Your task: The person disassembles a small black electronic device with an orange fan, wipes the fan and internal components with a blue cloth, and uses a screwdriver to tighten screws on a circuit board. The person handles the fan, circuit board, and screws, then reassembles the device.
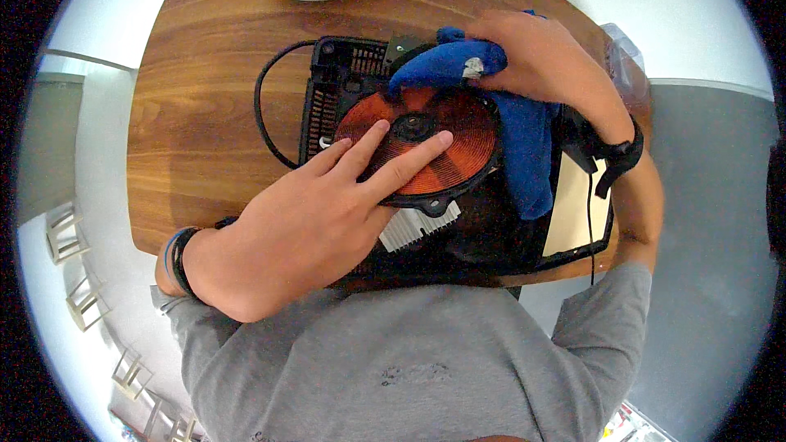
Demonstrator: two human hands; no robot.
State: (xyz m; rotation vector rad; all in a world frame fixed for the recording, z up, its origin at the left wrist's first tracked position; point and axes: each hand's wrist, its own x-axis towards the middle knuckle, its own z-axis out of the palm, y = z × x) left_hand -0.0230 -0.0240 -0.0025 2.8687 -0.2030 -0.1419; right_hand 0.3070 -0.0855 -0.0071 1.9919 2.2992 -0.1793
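Your left hand lies open, fingers flat on the round copper coil; your right hand grips the blue cloth against it.

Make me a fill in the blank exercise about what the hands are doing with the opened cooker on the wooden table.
1. The left hand rests two fingers on the round ____-coloured wire coil.
2. The right hand presses a crumpled ____ cloth onto the far edge of that coil.
3. The open black plastic cooker housing lies on a table made of ____.
4. A black ____ loops out from the housing's left side.

Missing words: copper; blue; wood; cable
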